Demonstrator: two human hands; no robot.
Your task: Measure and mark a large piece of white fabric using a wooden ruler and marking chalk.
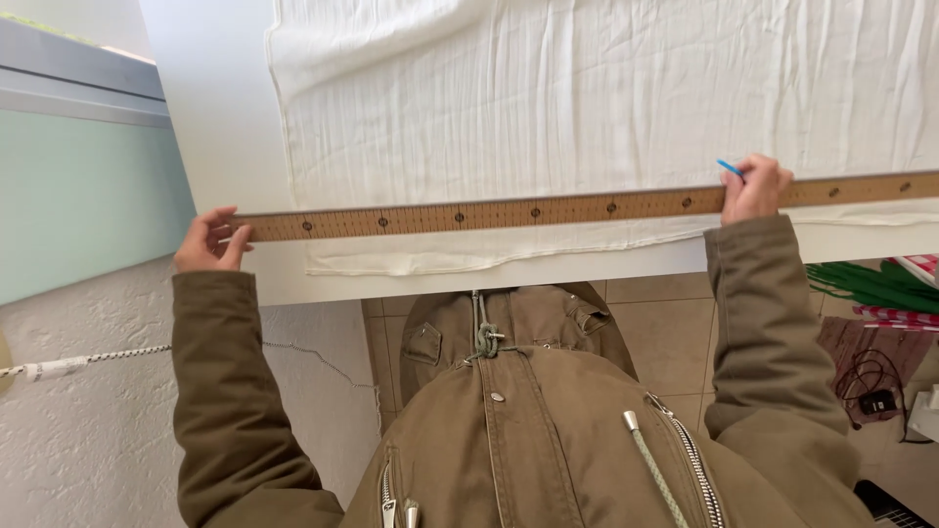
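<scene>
Landmark: one long wooden yardstick (577, 207), lying flat across the near part of one white table (220, 117); every place below is told from it.
Hands: two, both in olive-brown jacket sleeves; left hand (208, 242) at the yardstick's left end, fingers curled and clamped on that end, thumb beneath; right hand (755, 188) far along it toward the right, fingers closed down on its upper edge, pressing it flat.
Pen: one, blue (729, 167), only its tip showing above the right hand's fingers, just beyond the yardstick's far edge; held in the closed right hand.
Cloth: one white crinkled sheet (587, 88), spread beyond the yardstick and passing under it; its folded hem shows on the near side, touching the stick.
Around: one pale green wall panel (88, 196) left of the yardstick's left end; one thin cord (88, 362) on rough plaster below that end; tiled floor (665, 342) under the near edge; green fabric (871, 284) and dark cables (866, 381) below the right end.
In the way: the right hand hides most of the pen and a short stretch of the yardstick.
</scene>
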